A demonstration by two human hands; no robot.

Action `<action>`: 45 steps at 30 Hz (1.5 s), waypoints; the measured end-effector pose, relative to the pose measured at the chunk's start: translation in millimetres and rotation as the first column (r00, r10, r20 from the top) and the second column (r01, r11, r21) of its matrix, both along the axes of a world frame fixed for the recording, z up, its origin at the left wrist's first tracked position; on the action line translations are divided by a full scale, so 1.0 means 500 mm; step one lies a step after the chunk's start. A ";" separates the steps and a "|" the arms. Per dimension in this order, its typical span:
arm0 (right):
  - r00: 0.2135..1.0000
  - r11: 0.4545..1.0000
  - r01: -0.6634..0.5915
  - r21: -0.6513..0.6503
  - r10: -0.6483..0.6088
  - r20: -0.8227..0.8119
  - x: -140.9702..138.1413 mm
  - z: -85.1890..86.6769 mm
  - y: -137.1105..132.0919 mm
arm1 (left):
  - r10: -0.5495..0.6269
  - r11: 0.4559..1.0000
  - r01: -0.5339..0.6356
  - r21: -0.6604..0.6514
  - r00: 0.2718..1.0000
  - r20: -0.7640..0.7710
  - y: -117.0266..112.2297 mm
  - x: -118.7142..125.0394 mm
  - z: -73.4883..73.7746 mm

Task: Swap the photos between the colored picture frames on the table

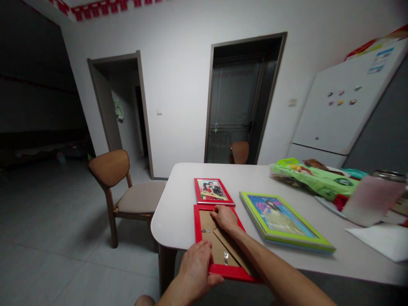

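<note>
A red picture frame lies face down at the table's front edge, with its brown backing board showing. Small metal fittings and a slanting brown stand flap are on that back. My left hand is closed around the frame's lower left corner, thumb along the near edge. Up at the far end of the board, my right hand has its fingers pinched together; what is between them is too small to make out. My right forearm covers part of the frame's right side.
Beyond it lies a smaller red frame with a couple's photo. Stacked green and blue frames lie to the right. Farther right are a green package, a pinkish jar and white paper. A wooden chair stands left of the white table.
</note>
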State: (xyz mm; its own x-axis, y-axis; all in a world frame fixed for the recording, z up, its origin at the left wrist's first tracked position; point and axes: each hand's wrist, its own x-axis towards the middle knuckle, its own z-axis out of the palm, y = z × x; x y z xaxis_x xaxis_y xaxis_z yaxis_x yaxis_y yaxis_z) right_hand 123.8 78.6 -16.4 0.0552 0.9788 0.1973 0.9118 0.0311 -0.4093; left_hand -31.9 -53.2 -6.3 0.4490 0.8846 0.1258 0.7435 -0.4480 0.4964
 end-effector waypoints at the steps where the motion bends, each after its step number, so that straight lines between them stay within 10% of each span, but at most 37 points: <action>1: 1.000 1.000 0.018 -0.006 -0.018 -0.001 -0.001 -0.001 0.004 | 0.001 1.000 -0.001 -0.005 1.000 0.002 -0.001 0.001 0.000; 10: 0.993 0.999 -0.040 0.030 0.043 -0.110 0.015 0.015 0.003 | -0.016 1.000 0.016 -0.005 1.000 -0.014 -0.004 0.004 0.003; 21: 0.907 0.994 -0.092 0.064 0.110 -0.407 0.145 0.032 -0.126 | -0.152 0.984 0.159 0.080 0.985 -0.081 -0.004 0.117 -0.010; 27: 0.519 0.999 0.026 -0.028 -0.037 -0.854 0.102 0.032 -0.186 | 0.012 0.988 -0.063 0.144 0.942 0.335 -0.001 0.082 0.068; 31: 0.254 0.969 -0.184 -0.167 -0.117 -0.960 0.009 0.019 -0.211 | 0.145 0.961 -0.271 0.046 0.642 0.753 0.003 0.089 0.092; 35: 0.064 0.967 -0.234 -0.104 -0.091 -0.994 -0.037 0.012 -0.210 | 0.154 0.970 -0.232 -0.065 0.393 0.906 0.017 0.080 0.089; 40: 0.292 0.996 -0.046 -0.080 -0.063 -0.954 0.018 0.004 -0.172 | 0.127 0.990 -0.081 -0.112 0.230 0.965 0.056 0.022 0.090; 45: 0.739 0.996 0.065 -0.057 -0.086 -0.668 0.090 -0.011 -0.121 | 0.217 0.972 -0.003 -0.235 0.389 0.895 0.073 -0.026 0.023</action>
